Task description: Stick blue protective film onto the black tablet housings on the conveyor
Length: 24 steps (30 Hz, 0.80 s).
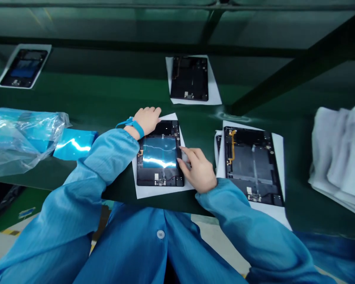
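An opened tablet (154, 176) lies in front of me on a white sheet (144, 192); its inner parts and small circuit boards show. A shiny blue film (159, 152) covers the middle of it. My left hand (147, 119), with a blue strap (136, 125) on its wrist, rests at the tablet's upper left corner; its fingers are only partly seen. At the right edge of the tablet is my right hand (198, 167), with forefinger and thumb apart and their tips at the frame's side.
To the right, another opened tablet (251, 163) lies on white paper. Farther back are a tablet (192, 79) and, far left, a blue-filmed one (25, 68). Blue film pieces (75, 145) stick out of a clear bag (20, 134). White sheets (337, 157) are stacked at right.
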Each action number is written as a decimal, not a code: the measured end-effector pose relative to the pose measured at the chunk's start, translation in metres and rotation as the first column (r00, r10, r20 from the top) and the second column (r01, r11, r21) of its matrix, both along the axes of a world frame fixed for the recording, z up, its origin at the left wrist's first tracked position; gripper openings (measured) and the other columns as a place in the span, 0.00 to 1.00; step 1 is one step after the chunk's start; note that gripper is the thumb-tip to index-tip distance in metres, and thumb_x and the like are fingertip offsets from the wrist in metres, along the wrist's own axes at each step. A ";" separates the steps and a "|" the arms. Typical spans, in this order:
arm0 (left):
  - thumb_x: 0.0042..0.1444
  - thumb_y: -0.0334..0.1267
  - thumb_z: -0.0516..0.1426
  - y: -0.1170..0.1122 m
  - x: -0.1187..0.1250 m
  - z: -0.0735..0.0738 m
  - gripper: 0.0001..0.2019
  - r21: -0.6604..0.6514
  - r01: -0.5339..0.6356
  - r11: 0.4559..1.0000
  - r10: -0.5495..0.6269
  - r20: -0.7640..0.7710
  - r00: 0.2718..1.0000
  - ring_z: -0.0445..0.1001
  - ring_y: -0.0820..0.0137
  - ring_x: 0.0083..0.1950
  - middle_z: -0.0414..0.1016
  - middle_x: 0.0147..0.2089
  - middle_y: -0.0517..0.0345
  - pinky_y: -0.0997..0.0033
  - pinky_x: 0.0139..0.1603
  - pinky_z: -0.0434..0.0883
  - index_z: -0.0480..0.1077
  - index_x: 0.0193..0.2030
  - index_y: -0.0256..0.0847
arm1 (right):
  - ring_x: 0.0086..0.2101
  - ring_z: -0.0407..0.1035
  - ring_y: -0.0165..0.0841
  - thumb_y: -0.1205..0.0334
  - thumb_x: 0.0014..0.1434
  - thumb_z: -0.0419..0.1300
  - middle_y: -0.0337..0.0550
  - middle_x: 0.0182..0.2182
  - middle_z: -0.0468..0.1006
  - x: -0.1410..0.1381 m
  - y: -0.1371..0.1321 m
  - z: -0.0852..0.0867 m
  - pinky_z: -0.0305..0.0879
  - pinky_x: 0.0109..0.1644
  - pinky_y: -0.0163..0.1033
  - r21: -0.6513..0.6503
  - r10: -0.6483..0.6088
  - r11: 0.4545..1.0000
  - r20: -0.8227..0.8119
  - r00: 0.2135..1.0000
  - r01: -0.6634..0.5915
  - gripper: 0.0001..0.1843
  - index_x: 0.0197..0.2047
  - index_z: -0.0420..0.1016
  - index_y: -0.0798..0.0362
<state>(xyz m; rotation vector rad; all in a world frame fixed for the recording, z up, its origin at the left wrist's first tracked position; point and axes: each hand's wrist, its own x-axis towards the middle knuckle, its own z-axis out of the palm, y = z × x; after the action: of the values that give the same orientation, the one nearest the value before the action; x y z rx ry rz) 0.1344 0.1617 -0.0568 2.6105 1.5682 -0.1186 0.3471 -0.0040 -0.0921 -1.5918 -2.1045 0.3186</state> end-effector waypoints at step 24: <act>0.68 0.49 0.51 -0.094 -0.153 0.044 0.18 0.349 -0.333 0.876 0.294 0.160 0.942 0.72 0.50 0.53 0.75 0.53 0.43 0.53 0.52 0.67 0.71 0.55 0.39 | 0.43 0.69 0.37 0.52 0.72 0.48 0.56 0.42 0.78 -0.157 0.295 0.035 0.64 0.51 0.43 -0.354 -0.175 0.924 -0.060 0.983 0.143 0.22 0.44 0.77 0.61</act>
<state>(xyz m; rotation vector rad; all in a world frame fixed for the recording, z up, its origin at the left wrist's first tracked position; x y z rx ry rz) -0.0184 0.0674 -0.0127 2.5077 2.1278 0.3675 0.1897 0.2907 -0.0573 -1.8946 -1.9107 0.7275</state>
